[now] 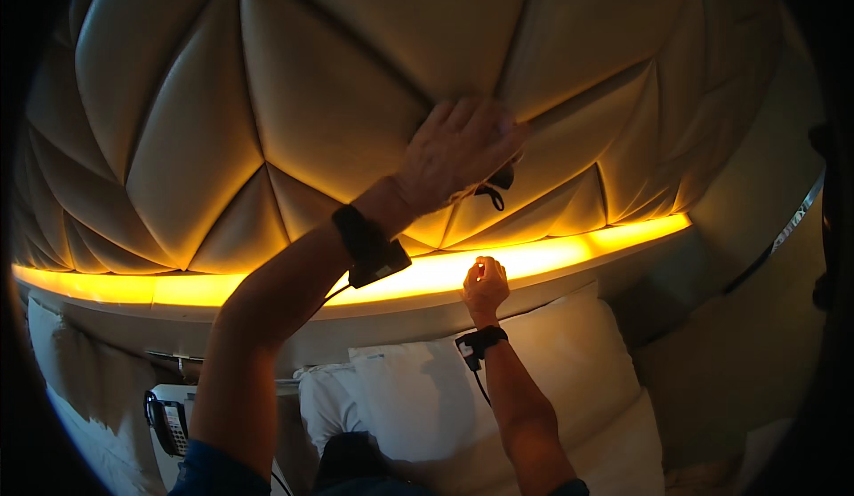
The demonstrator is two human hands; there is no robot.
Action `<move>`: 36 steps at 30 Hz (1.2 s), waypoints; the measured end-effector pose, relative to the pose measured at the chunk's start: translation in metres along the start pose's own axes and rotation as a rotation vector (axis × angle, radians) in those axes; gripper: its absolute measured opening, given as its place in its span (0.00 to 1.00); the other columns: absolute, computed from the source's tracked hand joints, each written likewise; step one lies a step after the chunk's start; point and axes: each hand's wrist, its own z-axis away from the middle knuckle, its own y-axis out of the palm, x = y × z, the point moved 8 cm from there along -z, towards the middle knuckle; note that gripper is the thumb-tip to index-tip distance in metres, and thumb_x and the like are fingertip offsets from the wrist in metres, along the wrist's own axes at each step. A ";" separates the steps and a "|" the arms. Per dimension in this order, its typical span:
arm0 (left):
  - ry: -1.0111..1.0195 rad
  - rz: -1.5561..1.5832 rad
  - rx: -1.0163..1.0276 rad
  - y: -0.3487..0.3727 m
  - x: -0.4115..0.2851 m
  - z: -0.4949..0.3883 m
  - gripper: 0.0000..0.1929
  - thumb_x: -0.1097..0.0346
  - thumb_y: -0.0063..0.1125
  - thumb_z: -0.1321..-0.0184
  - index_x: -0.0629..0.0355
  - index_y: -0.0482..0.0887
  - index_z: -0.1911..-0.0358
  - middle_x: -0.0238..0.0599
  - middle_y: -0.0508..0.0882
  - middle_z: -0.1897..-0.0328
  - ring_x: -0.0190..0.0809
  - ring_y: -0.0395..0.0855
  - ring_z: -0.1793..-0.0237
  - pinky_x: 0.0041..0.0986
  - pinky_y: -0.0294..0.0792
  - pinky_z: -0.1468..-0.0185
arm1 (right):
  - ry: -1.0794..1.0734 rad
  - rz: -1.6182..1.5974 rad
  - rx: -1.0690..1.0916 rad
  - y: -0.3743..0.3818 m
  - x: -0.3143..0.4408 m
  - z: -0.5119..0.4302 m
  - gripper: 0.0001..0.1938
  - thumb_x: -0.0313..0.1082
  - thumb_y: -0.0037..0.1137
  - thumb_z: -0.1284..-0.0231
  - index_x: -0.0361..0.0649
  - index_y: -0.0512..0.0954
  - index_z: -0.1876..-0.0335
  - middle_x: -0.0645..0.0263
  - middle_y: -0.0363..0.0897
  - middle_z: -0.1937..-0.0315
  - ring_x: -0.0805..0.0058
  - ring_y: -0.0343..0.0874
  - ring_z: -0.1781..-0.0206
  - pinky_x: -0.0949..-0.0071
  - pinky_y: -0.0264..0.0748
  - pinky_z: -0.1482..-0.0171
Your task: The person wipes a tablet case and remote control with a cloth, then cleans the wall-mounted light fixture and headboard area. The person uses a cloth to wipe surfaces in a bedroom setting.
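Observation:
My left hand (457,152) is raised against the quilted, leather-like padded wall panel (333,89), its back toward me. The fingers are blurred and bent around a dark object (502,177) with a black loop hanging below; most of it is hidden, so its kind is unclear. Lower down, my right hand (486,289) is curled in front of the glowing yellow ledge (413,279), with nothing visible in it. I cannot tell whether it touches the ledge. Each wrist wears a black strap with a small box and a cable.
White pillows (534,369) lean below the ledge on the right, and another pillow (93,362) lies at far left. Between them a corded telephone (170,422) rests on a bedside table (163,466). A plain wall (754,336) bounds the right side.

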 end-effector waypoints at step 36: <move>0.021 0.017 0.307 0.040 -0.051 0.176 0.17 0.62 0.57 0.38 0.42 0.78 0.45 0.33 0.78 0.46 0.42 0.78 0.44 0.39 0.71 0.44 | 0.498 -0.728 0.298 0.060 0.074 0.036 0.20 0.42 0.70 0.45 0.44 0.81 0.48 0.61 0.87 0.61 0.65 0.85 0.60 0.67 0.80 0.56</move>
